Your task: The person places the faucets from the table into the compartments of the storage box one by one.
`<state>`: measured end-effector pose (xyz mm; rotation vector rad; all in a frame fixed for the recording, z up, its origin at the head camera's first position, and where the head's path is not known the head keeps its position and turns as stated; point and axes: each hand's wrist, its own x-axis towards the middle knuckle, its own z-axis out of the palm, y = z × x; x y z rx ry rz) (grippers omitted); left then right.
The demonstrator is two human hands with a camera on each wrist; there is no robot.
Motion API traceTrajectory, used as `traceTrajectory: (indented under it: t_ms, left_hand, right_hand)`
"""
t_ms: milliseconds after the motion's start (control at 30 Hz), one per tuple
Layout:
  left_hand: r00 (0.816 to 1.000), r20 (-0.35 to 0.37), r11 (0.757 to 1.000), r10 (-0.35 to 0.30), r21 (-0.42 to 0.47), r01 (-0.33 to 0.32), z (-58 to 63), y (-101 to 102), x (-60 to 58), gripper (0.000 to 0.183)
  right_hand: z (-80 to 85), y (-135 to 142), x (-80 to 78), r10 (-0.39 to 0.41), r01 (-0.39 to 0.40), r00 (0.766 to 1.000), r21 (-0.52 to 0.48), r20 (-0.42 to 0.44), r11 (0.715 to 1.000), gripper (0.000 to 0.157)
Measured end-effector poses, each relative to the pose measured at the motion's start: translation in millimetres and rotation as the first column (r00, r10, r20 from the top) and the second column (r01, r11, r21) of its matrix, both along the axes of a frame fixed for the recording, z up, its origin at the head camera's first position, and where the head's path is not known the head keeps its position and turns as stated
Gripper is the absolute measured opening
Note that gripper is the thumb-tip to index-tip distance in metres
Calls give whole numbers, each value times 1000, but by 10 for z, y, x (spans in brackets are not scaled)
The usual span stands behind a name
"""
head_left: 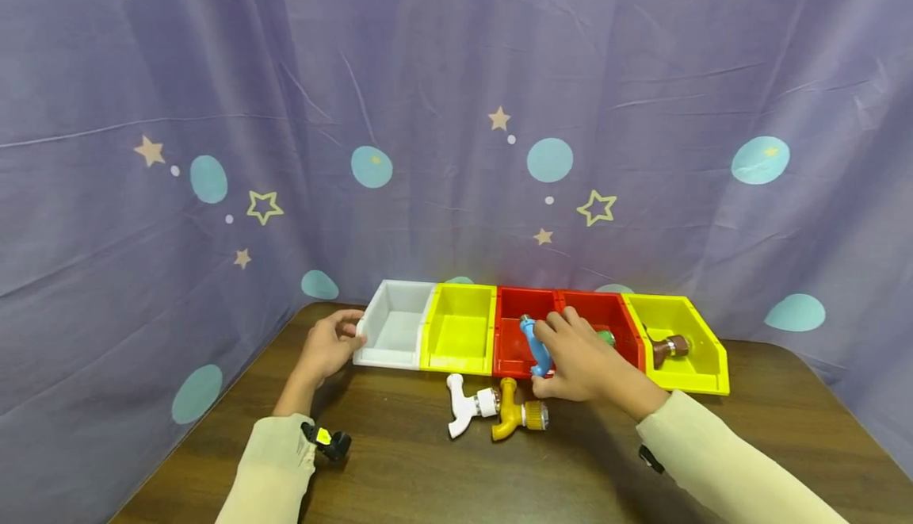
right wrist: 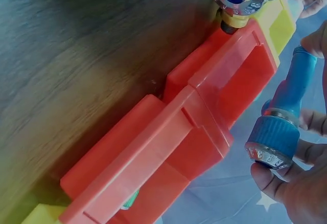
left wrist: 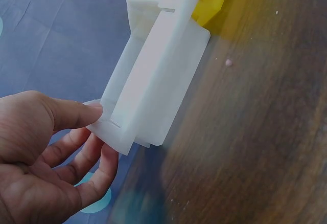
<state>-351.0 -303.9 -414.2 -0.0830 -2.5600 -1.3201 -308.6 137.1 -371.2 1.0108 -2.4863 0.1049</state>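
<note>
My right hand point(head_left: 581, 357) holds a blue tap point(head_left: 538, 351) above the front of the left red bin point(head_left: 513, 371). In the right wrist view, the fingers and thumb curl round the blue tap point(right wrist: 288, 101). At the row's left end, my left hand point(head_left: 330, 347) pinches the side rim of the white bin point(head_left: 388, 362); the left wrist view shows the thumb on top of the rim of the white bin point(left wrist: 158, 81) and fingers below. A white tap point(head_left: 464, 406) and a mustard-yellow tap point(head_left: 509, 413) lie on the table before the bins.
Between the white and red bins stands a yellow bin point(head_left: 456, 365). The right red bin point(head_left: 620, 310) holds something green point(head_left: 607, 337), mostly hidden. In the far-right yellow bin point(head_left: 702, 381) lies a brown tap point(head_left: 669, 349). A patterned curtain point(head_left: 442, 215) hangs behind the wooden table point(head_left: 399, 460).
</note>
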Motion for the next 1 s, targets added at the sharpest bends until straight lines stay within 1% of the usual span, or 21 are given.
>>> traceTrajectory:
  t_ms: [167, 267, 400, 667, 833, 1000]
  left_hand:
    - [1000, -2, 1000, -1, 7, 1, 21, 7, -4, 47]
    - [1000, -4, 1000, 0, 16, 0, 28, 9, -2, 48]
    - [1000, -6, 1000, 7, 5, -7, 20, 8, 6, 46]
    - [1000, -5, 1000, 18, -1, -18, 13, 17, 17, 46]
    - [1000, -1, 1000, 14, 2, -14, 17, 13, 14, 46]
    - [1000, 2, 1000, 9, 10, -9, 6, 12, 9, 46]
  right_hand:
    - [12, -66, -121, 4, -4, 1000, 0, 2, 1000, 45]
    - [12, -106, -200, -15, 15, 1000, -5, 26, 1000, 47]
    - [-8, -145, -289, -55, 55, 997, -5, 58, 998, 49]
    - [-50, -190, -443, -68, 67, 994, 8, 84, 998, 45]
    - [-60, -216, -526, -82, 80, 988, 20, 134, 997, 44]
    - [-60, -246, -584, -83, 79, 979, 28, 185, 996, 38]
